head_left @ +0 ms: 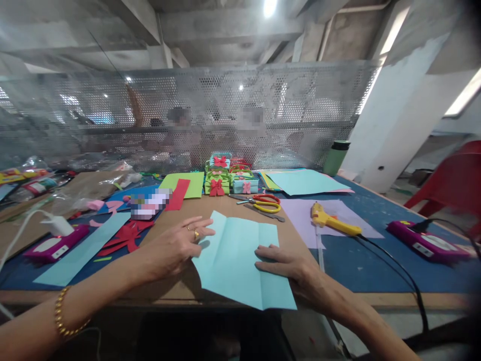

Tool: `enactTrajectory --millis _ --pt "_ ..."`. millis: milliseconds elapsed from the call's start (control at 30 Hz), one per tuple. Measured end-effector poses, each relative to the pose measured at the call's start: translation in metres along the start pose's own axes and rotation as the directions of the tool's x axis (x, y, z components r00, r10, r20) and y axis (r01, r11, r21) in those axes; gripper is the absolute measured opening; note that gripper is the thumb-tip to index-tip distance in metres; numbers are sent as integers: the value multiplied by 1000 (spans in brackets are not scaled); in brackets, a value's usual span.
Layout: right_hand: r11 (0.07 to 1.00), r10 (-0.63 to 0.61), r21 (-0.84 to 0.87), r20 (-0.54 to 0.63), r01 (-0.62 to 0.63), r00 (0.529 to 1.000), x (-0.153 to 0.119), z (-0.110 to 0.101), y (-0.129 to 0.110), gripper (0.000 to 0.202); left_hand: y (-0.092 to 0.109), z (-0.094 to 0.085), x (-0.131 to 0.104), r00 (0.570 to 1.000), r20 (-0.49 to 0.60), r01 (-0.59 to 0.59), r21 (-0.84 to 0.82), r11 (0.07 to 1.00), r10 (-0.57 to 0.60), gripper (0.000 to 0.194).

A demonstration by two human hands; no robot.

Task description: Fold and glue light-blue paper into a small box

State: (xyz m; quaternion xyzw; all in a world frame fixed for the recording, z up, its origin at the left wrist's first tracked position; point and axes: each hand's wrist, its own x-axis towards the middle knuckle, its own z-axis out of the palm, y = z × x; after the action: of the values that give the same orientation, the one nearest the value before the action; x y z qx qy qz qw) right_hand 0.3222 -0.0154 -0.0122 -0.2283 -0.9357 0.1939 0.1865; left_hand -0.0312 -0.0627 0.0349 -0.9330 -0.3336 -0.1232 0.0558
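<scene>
A light blue sheet of paper (236, 260) with upright creases near both sides lies on brown cardboard (165, 288) in front of me. My left hand (188, 240), with a ring and a beaded bracelet, is at the sheet's left edge, which tilts up a little; thumb and fingers are apart. My right hand (285, 265) rests on the right part of the sheet, its fingers stretched out across the crease. Just beyond the paper lie scissors (266, 203) with red and yellow handles. Behind them stand several small paper boxes (217, 186) with bows.
To the right, a yellow glue gun (332, 220) with a black cord lies on purple paper (293, 215). Purple power strips (424, 243) sit at both sides. Red paper scraps (126, 238) and a blue strip (86, 250) are on the left. A green bottle (335, 159) stands behind.
</scene>
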Motion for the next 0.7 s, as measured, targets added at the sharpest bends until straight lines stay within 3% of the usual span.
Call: enactTrajectory --millis 133,267,367,433,533,600,700 --pt "994 53 97 -25 -51 998 -3 -7 -3 37 12 1 -7 998 60 43 -163 986 -34 33" --pt "986 75 157 -79 -62 994 0 -11 -3 30 20 9 -12 972 123 229 -324 918 -200 34" --pt "980 117 175 -106 -97 988 3 -12 -6 29 21 16 -12 941 125 338 -428 838 -315 23" --pt "963 201 207 -112 -175 973 5 -12 -10 31 23 19 -7 862 131 475 -546 690 -490 22" --pt "930 318 241 -157 -276 935 9 -11 -15 33 27 19 5 692 206 633 -635 443 -692 36" --pt "920 375 211 -242 -329 895 13 -9 -16 33 26 20 14 669 183 645 -625 440 -720 38" --pt "883 463 132 -404 -450 789 21 -3 -13 32 19 28 28 664 83 655 -545 524 -743 32"
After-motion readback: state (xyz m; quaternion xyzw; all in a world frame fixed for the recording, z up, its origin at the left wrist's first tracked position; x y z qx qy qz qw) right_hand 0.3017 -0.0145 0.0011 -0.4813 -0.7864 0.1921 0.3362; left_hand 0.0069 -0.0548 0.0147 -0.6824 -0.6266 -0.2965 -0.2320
